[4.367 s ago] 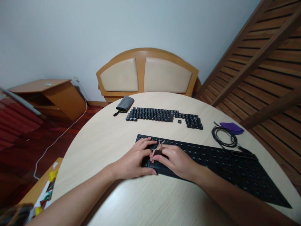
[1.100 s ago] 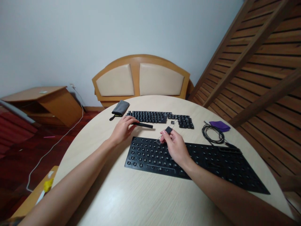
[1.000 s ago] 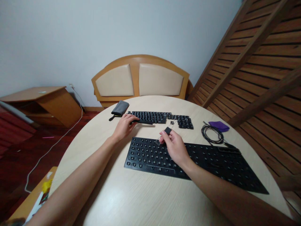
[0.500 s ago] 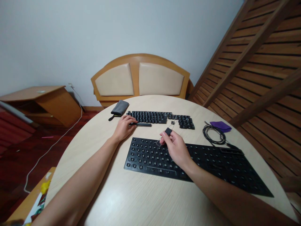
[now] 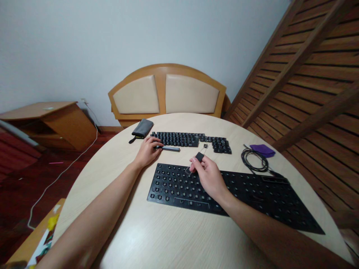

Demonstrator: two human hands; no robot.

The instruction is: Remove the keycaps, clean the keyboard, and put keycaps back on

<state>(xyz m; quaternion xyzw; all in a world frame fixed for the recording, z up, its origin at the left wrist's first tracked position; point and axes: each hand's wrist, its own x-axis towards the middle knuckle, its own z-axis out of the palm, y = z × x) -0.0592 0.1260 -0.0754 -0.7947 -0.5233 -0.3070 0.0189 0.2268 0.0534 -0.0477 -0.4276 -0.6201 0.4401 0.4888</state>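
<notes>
A black keyboard base (image 5: 252,198) with its keycaps off lies on the round table (image 5: 157,239). Removed black keycaps (image 5: 179,139) are laid out in rows behind it. My left hand (image 5: 147,151) rests at the left end of those rows, fingers closed on a long spacebar keycap (image 5: 170,148) lying in front of them. My right hand (image 5: 207,175) hovers over the base, pinching a wire keycap puller (image 5: 195,162) with a black handle.
A grey pouch (image 5: 142,128) sits at the far left of the table. A coiled black cable (image 5: 254,160) and a purple cloth (image 5: 262,150) lie at the right. A padded wooden chair (image 5: 166,93) stands behind the table, wooden slats to the right.
Both hands left the keyboard base. My left hand carried the spacebar keycap to the front of the keycap rows and set it down there; my right hand stays raised with the puller.
</notes>
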